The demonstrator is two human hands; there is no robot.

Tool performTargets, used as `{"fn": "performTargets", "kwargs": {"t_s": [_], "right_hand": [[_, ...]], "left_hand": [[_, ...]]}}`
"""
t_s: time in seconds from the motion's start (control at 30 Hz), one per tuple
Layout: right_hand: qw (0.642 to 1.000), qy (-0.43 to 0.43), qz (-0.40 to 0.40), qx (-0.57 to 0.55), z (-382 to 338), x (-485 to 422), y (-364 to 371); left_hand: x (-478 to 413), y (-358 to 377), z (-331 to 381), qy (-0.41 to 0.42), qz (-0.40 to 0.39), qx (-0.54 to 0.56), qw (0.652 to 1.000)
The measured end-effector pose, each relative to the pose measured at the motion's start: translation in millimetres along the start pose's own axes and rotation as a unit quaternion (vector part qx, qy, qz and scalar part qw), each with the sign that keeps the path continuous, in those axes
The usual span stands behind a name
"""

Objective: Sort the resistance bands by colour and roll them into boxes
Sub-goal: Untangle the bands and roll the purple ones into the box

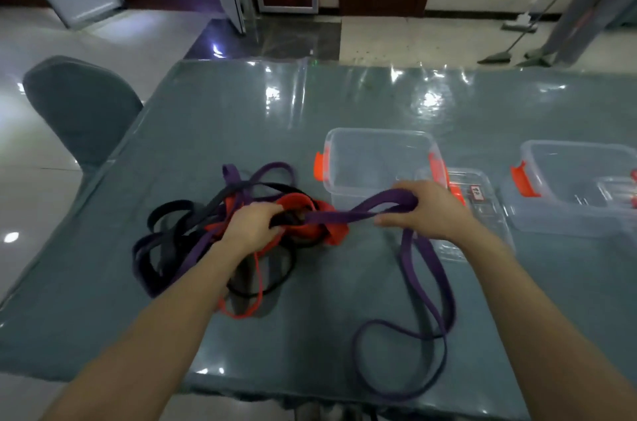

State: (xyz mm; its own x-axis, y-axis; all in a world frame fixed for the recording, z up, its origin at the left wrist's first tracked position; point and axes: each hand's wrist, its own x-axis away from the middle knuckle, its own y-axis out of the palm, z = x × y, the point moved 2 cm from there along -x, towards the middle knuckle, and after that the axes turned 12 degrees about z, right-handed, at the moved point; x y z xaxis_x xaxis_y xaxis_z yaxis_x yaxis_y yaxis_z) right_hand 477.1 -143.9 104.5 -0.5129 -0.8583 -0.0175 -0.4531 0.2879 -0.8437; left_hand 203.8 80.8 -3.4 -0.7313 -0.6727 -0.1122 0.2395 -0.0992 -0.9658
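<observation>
A long purple rubber band (348,215) is clasped in the right hand's (429,210) grip, the tangled black-red-purple heap (179,241) on the surface (310,117) in the left hand's (255,225). If snagged, the heap could be dragged along.

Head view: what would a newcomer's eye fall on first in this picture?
The tangle of bands, purple, black and red, lies left of centre on the table, gripped by the left hand. A purple band stretches from it to the right hand, then loops toward the near edge. At right stand clear boxes.
</observation>
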Motion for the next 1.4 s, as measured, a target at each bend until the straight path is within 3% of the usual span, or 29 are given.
{"fn": "performTargets", "kwargs": {"t_s": [0.07, 0.13, 0.23, 0.3, 0.4, 0.47, 0.53, 0.6, 0.67, 0.77, 0.83, 0.93, 1.0, 1.07, 1.23, 1.33, 1.4], "right_hand": [[1.000, 0.000, 0.016, -0.015, 7, 3, 10], [0.998, 0.019, -0.060, -0.004, 8, 8, 30], [0.993, 0.059, -0.102, -0.025, 7, 7, 57], [0.996, 0.036, -0.083, -0.011, 3, -2, 65], [0.990, 0.026, -0.134, -0.046, -7, -12, 80], [0.993, 0.023, -0.097, -0.057, -11, -16, 89], [0.997, 0.019, -0.062, -0.032, -11, -17, 98], [0.993, 0.035, -0.110, -0.023, -9, -11, 111], [0.986, 0.020, -0.162, 0.045, -3, -5, 129], [0.968, 0.011, -0.219, 0.119, 16, 5, 151], [0.959, 0.036, -0.260, 0.108, 29, 12, 161], [0.954, 0.042, -0.275, 0.114, 36, 23, 169], [0.963, 0.037, -0.252, 0.094, 32, 27, 168], [0.973, 0.047, -0.221, 0.054, 25, 28, 157], [0.991, 0.025, -0.124, 0.044, 5, 24, 99], [0.995, -0.005, -0.087, 0.043, 1, 27, 64], [0.997, -0.002, -0.075, 0.025, 5, 32, 48]], "left_hand": [[-13, -25, -8, -0.030, 0.113, 0.082, 0.990], [-27, -55, -18, -0.048, 0.202, 0.126, 0.970], [-34, -89, -25, -0.039, 0.251, 0.144, 0.956], [-29, -105, -24, -0.069, 0.280, 0.189, 0.939], [-18, -122, -30, -0.107, 0.298, 0.223, 0.922], [-15, -135, -46, -0.121, 0.249, 0.226, 0.934], [-11, -143, -62, -0.129, 0.101, 0.224, 0.961], [0, -138, -72, -0.139, -0.061, 0.174, 0.973], [15, -114, -84, -0.136, -0.163, 0.054, 0.976], [46, -66, -95, -0.156, -0.285, 0.013, 0.946], [58, -45, -96, -0.172, -0.278, 0.051, 0.944], [58, -28, -85, -0.183, -0.072, 0.079, 0.977], [51, -31, -69, -0.181, 0.078, 0.074, 0.978], [39, -29, -48, -0.108, 0.127, 0.052, 0.985], [5, 13, 15, 0.098, -0.072, -0.038, 0.992], [-11, 38, 38, 0.116, -0.135, -0.115, 0.977], [-16, 45, 43, 0.131, -0.134, -0.186, 0.965]]}}
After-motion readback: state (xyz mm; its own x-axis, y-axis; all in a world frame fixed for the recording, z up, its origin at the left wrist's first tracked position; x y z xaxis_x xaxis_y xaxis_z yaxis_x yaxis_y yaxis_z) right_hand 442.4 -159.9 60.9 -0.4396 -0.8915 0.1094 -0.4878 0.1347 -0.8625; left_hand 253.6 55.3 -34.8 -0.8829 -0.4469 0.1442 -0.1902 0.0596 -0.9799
